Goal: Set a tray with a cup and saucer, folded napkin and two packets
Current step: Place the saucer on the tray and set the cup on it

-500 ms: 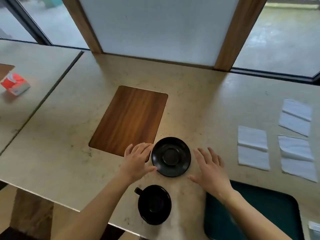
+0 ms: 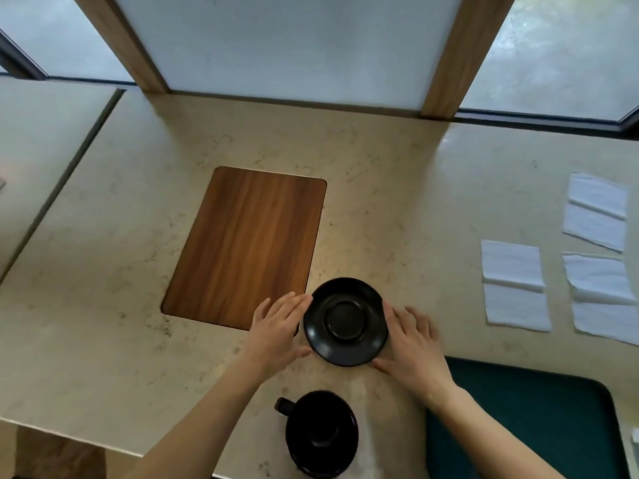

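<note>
A black saucer (image 2: 345,321) lies on the beige counter, just right of a wooden inlay. My left hand (image 2: 280,330) presses against its left rim, thumb at the lower edge. On the opposite rim, my right hand (image 2: 413,344) has its thumb tucked at the saucer's near edge. Nearer to me, close to the counter's front edge, a black cup (image 2: 321,433) stands with its handle pointing left. A dark green tray (image 2: 539,409) with nothing on it lies at the lower right. Folded white napkins (image 2: 513,285) lie to the right.
The wooden inlay (image 2: 245,247) is set flush in the counter (image 2: 397,202). More white napkins (image 2: 596,210) lie at the far right. A small white item (image 2: 634,435) is cut off at the right edge. Window frames and glass stand behind the counter.
Both hands have closed in on the saucer. The right hand moved left until it touched the rim, and the left hand now grips the other side.
</note>
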Action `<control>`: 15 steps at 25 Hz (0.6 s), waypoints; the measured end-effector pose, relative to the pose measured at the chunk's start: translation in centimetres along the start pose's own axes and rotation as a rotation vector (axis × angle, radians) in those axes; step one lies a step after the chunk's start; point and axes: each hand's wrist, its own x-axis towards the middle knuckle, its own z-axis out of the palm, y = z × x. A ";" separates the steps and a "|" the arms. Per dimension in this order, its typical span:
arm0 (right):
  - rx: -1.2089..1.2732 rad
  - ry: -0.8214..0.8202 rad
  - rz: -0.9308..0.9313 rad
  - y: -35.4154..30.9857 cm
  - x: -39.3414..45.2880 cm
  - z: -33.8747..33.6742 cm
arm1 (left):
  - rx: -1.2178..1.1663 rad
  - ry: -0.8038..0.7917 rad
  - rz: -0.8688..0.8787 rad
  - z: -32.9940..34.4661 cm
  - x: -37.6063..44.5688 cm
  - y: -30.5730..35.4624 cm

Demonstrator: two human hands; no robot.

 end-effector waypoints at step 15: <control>0.173 0.049 0.074 -0.2 -0.5 -1.0 | -0.125 0.157 0.071 1.2 0.0 1.9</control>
